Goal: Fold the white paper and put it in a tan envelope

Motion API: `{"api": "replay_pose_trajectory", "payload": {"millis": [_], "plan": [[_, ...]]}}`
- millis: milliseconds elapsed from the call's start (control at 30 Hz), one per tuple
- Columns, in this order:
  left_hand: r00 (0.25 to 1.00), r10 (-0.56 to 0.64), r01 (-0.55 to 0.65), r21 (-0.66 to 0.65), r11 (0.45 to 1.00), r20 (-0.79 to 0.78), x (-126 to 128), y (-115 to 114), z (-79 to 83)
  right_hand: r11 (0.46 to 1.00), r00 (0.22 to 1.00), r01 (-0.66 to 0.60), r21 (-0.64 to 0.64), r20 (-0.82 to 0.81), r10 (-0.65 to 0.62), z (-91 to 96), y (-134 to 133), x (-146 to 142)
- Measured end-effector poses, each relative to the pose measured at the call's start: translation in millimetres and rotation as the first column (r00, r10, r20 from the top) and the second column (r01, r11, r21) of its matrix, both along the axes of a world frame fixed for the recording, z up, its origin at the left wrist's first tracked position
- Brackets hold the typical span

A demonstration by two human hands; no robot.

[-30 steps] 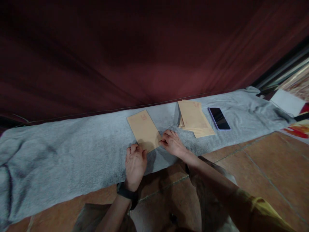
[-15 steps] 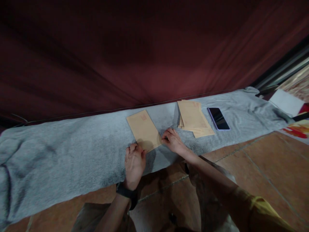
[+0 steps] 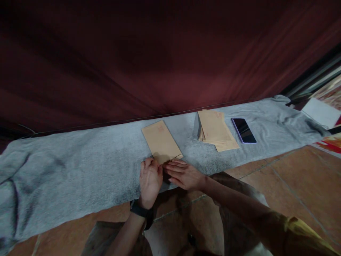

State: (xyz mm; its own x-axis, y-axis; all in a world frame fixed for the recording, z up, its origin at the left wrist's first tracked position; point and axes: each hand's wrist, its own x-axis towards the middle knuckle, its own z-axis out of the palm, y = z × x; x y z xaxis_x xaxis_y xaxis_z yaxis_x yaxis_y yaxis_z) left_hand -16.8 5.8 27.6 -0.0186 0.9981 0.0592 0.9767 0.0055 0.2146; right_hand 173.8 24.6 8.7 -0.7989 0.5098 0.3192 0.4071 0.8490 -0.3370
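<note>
A tan paper envelope (image 3: 161, 139) with faint red print at its far end lies tilted on the grey cloth. My left hand (image 3: 151, 177), wearing a dark wristband, has its fingers curled and its thumb against the near left corner, closed on that corner. Stretched flat, the fingers of my right hand (image 3: 184, 175) touch the near edge, close beside the left thumb. A crease or flap shows along that edge at the right corner; the rest of the edge is hidden under my fingers.
Right of the envelope rests a loose stack of similar tan envelopes (image 3: 214, 128). Beyond it lies a phone (image 3: 244, 131) with a purple edge. Grey cloth (image 3: 93, 167) covers the long narrow surface, with a dark red curtain (image 3: 170, 64) behind and floor tiles (image 3: 287, 177) in front.
My right hand has moved from the envelope's right corner down and left along its near edge, its fingers straightening. A crease or flap now shows there. My left hand stays at its corner.
</note>
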Motion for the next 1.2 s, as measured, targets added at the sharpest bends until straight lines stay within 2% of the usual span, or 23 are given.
{"api": "replay_pose_trajectory", "payload": {"millis": [233, 400, 700, 1000, 1200], "plan": [[0.999, -0.008, 0.008, 0.028, 1.0, 0.033, -2, -1, -4.7, 1.0, 0.997, 0.023, -0.016, 0.074, -0.022, -12.2, 1, 4], [0.998, -0.014, 0.013, 0.025, 1.0, 0.06, -5, 0, -6.5, 0.998, 0.995, 0.062, 0.022, 0.082, -0.064, -13.4, 2, 7], [1.0, 0.011, -0.011, 0.026, 1.0, 0.009, 0, -4, -2.4, 0.993, 0.99, 0.112, 0.047, 0.083, -0.116, -17.0, 0, 11], [0.996, 0.031, -0.031, 0.001, 1.0, -0.086, 2, -8, 1.0, 0.99, 0.986, 0.139, 0.015, 0.086, -0.14, -12.6, -1, 12], [0.998, 0.016, -0.015, 0.015, 1.0, -0.057, -7, -9, 0.1, 0.99, 0.987, 0.14, -0.003, 0.081, -0.139, -13.6, 0, 12]]}}
